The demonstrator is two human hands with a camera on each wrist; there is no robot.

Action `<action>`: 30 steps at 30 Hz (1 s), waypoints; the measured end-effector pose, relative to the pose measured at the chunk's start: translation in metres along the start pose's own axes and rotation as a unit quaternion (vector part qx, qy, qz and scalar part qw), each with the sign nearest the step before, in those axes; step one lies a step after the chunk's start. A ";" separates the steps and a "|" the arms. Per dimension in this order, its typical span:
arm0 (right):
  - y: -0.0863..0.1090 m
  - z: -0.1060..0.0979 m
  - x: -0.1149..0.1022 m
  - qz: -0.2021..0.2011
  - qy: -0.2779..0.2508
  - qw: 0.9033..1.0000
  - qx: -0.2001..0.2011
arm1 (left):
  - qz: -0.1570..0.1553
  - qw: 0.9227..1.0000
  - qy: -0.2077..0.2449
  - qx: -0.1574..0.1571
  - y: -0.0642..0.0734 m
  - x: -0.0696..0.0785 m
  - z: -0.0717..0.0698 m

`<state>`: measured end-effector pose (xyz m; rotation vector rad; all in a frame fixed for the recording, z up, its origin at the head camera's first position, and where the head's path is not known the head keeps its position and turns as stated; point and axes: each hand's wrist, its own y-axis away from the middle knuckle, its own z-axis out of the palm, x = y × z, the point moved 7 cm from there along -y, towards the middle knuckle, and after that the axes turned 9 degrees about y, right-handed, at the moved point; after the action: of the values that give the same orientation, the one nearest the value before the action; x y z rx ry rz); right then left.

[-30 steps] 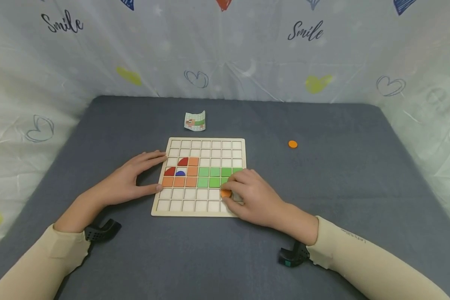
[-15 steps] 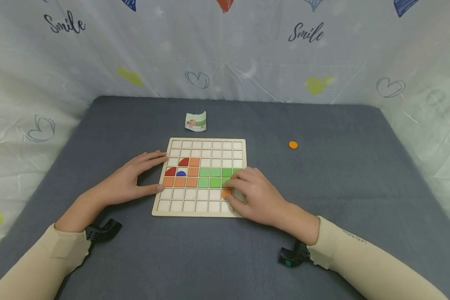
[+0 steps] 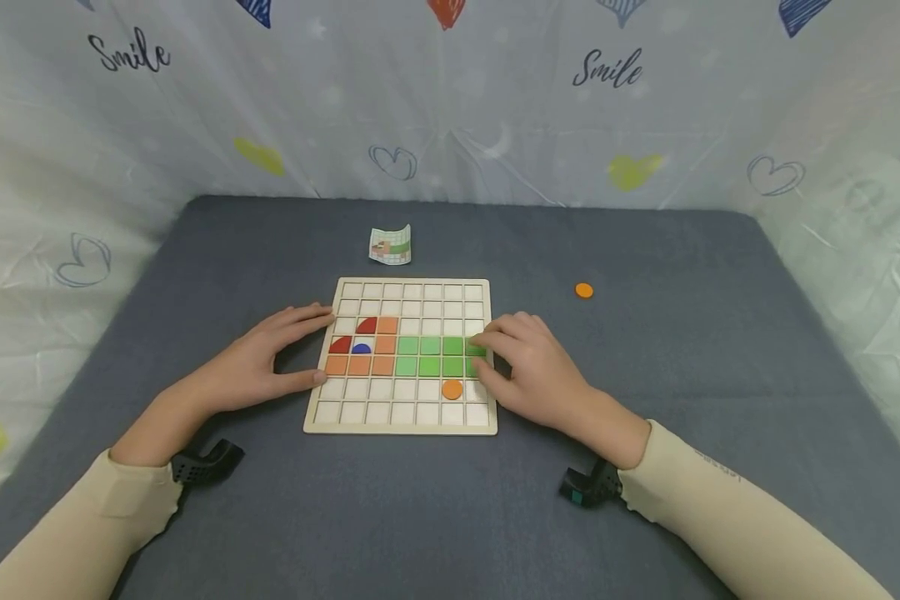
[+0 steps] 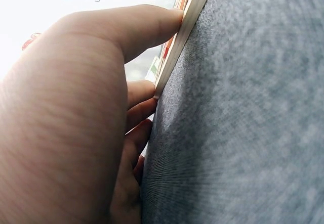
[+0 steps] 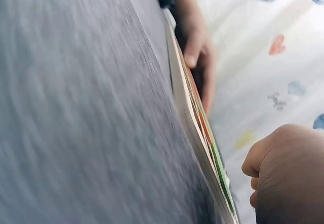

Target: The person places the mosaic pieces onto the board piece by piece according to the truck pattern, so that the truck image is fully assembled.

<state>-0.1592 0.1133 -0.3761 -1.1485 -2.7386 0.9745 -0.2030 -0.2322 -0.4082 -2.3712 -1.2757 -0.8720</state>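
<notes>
A pale wooden grid board point(image 3: 367, 412) lies on the dark table, some of its cells filled with orange, red, blue and green pieces. My left hand point(image 3: 262, 362) touches the board's left edge with thumb and fingertips, also seen against the side of the board point(image 4: 172, 57) in the left wrist view. An orange disc point(image 3: 452, 389) sits in a cell below the green squares point(image 3: 430, 365). Over the board's right edge is my right hand point(image 3: 528, 367), its fingers bent and apart, holding nothing. Its fingertips overlap the rightmost green squares.
A second orange disc point(image 3: 584, 290) lies on the table to the right of the board. Behind the board stands a small curled picture card point(image 3: 390, 246) with a coloured grid pattern. A white printed curtain point(image 3: 450, 108) hangs behind the table.
My right hand has let go of the orange disc, which now lies in its cell, and has moved right and slightly away. My left hand has stayed at the board's edge.
</notes>
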 end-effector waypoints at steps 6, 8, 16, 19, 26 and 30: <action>0.000 -0.006 0.023 0.032 0.023 0.999 0.001 | -0.006 1.000 0.001 0.000 0.001 0.002 0.000; 0.000 -0.009 0.031 0.042 0.031 0.999 0.002 | -0.007 1.000 0.001 0.000 0.001 0.001 0.000; 0.004 -0.020 0.064 0.066 0.070 0.995 0.024 | -0.003 1.000 0.000 -0.001 0.000 0.001 0.001; 0.005 -0.025 0.077 0.080 0.084 0.993 0.028 | -0.003 1.000 0.000 0.000 0.000 0.001 0.001; 0.011 -0.033 0.108 0.131 0.111 0.985 0.006 | -0.001 1.000 -0.001 0.001 0.000 -0.002 0.000; 0.018 -0.038 0.125 0.165 0.112 0.980 0.002 | 0.000 1.000 0.001 0.000 0.000 -0.002 0.001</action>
<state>-0.2303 0.2245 -0.3826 -1.6390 -2.4176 0.8120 -0.2035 -0.2327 -0.4102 -2.3700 -1.2761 -0.8745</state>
